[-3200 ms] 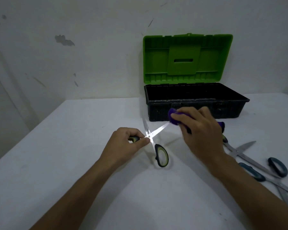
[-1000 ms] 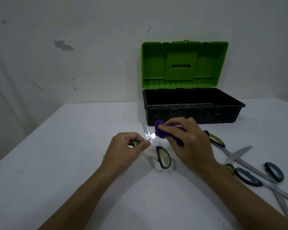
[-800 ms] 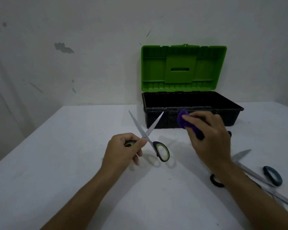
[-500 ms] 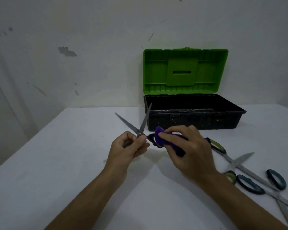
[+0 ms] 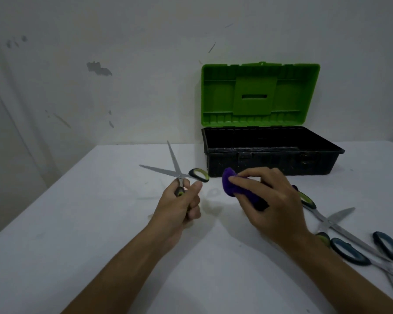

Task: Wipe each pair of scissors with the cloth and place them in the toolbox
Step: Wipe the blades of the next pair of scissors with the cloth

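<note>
My left hand [image 5: 179,206] grips one handle of a pair of green-handled scissors [image 5: 176,169], held above the table with the blades spread apart and pointing up and left. Its other handle sticks out to the right. My right hand [image 5: 267,198] holds a bunched purple cloth [image 5: 230,184] just right of those scissors, not touching them. The toolbox [image 5: 272,152], black with an upright green lid, stands open at the back; what shows of its inside looks dark and bare. A second green-handled pair [image 5: 322,217] lies on the table at the right.
A blue-handled pair of scissors [image 5: 372,252] lies at the right edge of the white table [image 5: 77,223], blades crossing toward the corner. A scuffed white wall stands right behind the toolbox. The table's left edge runs diagonally.
The held scissors have swung left with their blades still spread. My right hand with the cloth has drawn away from the handle to the right.
</note>
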A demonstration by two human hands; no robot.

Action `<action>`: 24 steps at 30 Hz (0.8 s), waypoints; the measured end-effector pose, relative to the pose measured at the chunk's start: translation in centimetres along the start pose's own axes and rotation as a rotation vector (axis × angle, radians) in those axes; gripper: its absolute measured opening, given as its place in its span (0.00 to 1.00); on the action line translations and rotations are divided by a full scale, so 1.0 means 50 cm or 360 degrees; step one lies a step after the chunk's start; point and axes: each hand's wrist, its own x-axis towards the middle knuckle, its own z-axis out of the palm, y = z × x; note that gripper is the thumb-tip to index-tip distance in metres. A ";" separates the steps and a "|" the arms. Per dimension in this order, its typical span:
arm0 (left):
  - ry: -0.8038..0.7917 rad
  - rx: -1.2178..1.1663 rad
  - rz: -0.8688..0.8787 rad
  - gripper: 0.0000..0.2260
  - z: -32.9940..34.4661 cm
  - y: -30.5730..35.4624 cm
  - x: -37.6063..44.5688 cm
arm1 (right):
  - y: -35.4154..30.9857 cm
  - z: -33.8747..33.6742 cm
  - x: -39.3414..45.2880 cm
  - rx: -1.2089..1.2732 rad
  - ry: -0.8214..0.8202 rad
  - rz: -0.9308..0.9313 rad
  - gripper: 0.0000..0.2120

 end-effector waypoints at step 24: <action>-0.0470 0.0299 -0.0019 0.05 -0.004 0.001 -0.012 | 0.000 -0.020 0.008 0.0124 0.0192 0.0107 0.15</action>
